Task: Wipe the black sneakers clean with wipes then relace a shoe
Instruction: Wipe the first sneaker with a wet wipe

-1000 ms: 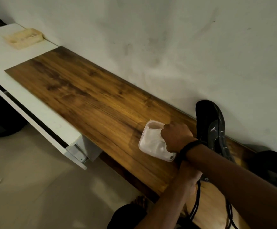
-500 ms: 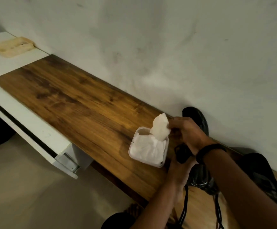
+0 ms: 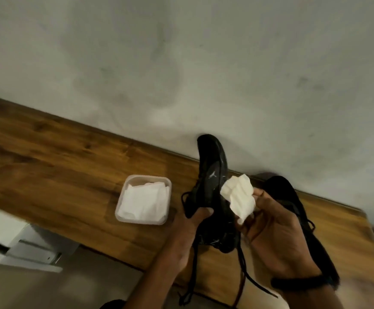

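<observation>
Item 1: black low-cut sneaker (image 3: 212, 181), lower centre of frame, lifted off the table with its toe pointing up toward the grey wall (image 3: 204, 63); the left hand (image 3: 186, 233) grips its side, fingers curled round it

Item 2: crumpled white wipe (image 3: 238, 197), pinched in the right hand (image 3: 275, 230) at the held sneaker's flank; touching or just beside it, cannot tell

Item 3: second black sneaker (image 3: 293, 197), lower right, lying on the brown wood-grain tabletop (image 3: 59, 163), partly hidden behind the right hand

Item 4: clear square plastic tub of white wipes (image 3: 144, 200), on the tabletop just left of the held sneaker, no lid on it

Item 5: black laces (image 3: 247, 274), hanging loose below the held sneaker

Status, as judged: early. A wipe is in hand and pale scuffs show on the held sneaker, so wiping seems barely begun; the second sneaker and the relacing are left to do
</observation>
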A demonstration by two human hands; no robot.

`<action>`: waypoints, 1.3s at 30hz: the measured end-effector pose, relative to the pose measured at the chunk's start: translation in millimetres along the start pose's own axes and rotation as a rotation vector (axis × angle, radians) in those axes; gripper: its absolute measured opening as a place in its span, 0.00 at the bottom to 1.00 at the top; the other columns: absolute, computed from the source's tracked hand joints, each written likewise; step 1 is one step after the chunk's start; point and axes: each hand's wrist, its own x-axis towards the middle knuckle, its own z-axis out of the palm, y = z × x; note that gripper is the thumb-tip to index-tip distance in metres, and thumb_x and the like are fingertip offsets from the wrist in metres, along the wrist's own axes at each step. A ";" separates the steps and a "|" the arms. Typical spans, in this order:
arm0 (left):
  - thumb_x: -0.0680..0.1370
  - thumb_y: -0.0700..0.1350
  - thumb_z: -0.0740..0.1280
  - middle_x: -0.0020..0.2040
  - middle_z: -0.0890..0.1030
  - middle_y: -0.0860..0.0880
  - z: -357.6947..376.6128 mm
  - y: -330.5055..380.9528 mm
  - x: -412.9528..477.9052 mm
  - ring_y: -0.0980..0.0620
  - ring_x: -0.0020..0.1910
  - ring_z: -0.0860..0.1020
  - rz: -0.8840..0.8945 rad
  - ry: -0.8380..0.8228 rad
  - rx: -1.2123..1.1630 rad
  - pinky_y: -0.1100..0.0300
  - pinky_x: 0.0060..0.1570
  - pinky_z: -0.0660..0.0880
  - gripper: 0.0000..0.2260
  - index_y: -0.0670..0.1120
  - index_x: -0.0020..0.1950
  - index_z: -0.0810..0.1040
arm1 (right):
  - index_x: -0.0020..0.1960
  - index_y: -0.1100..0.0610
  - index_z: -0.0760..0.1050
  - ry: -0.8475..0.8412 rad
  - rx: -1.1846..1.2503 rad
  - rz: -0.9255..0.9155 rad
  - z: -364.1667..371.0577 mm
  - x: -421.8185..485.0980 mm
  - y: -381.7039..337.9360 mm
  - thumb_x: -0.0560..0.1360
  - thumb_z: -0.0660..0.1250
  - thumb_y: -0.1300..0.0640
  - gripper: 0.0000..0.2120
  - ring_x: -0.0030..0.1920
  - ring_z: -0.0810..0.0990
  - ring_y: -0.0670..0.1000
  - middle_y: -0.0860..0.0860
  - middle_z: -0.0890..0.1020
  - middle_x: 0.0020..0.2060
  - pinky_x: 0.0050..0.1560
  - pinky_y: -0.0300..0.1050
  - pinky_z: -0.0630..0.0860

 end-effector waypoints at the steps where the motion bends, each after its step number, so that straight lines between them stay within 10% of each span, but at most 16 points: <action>1: 0.67 0.54 0.79 0.58 0.85 0.52 0.7 -4.1 2.3 0.51 0.58 0.83 0.003 0.016 0.009 0.49 0.63 0.78 0.23 0.58 0.60 0.79 | 0.58 0.59 0.81 0.070 0.006 -0.013 -12.6 -9.2 0.3 0.74 0.63 0.56 0.16 0.39 0.77 0.50 0.58 0.81 0.49 0.39 0.44 0.77; 10: 0.67 0.48 0.77 0.57 0.86 0.46 8.5 -22.7 13.9 0.45 0.56 0.85 0.039 0.045 -0.006 0.46 0.56 0.79 0.26 0.50 0.65 0.80 | 0.58 0.59 0.83 0.215 0.279 -0.046 -61.6 -30.3 0.3 0.78 0.63 0.55 0.15 0.55 0.84 0.56 0.58 0.84 0.58 0.49 0.49 0.83; 22: 0.70 0.51 0.77 0.61 0.85 0.48 23.1 -21.3 15.2 0.46 0.61 0.83 0.112 0.054 -0.029 0.43 0.63 0.76 0.26 0.51 0.68 0.78 | 0.47 0.54 0.80 0.377 -1.022 -0.646 -68.4 -19.4 37.7 0.74 0.75 0.61 0.06 0.43 0.81 0.44 0.44 0.81 0.42 0.40 0.32 0.75; 31: 0.70 0.50 0.75 0.58 0.86 0.47 19.0 -14.8 14.2 0.47 0.57 0.84 0.053 0.036 -0.050 0.46 0.57 0.79 0.22 0.51 0.64 0.81 | 0.51 0.58 0.83 0.138 -1.153 -0.708 -67.4 -15.3 42.2 0.74 0.73 0.67 0.08 0.60 0.77 0.43 0.51 0.79 0.58 0.55 0.32 0.76; 39: 0.66 0.47 0.73 0.53 0.87 0.45 19.8 -16.0 12.8 0.46 0.53 0.85 0.028 0.030 -0.052 0.51 0.48 0.79 0.21 0.48 0.58 0.83 | 0.59 0.57 0.79 0.243 -1.214 -0.697 -65.0 -16.9 46.5 0.74 0.74 0.64 0.15 0.50 0.79 0.42 0.47 0.81 0.50 0.48 0.35 0.79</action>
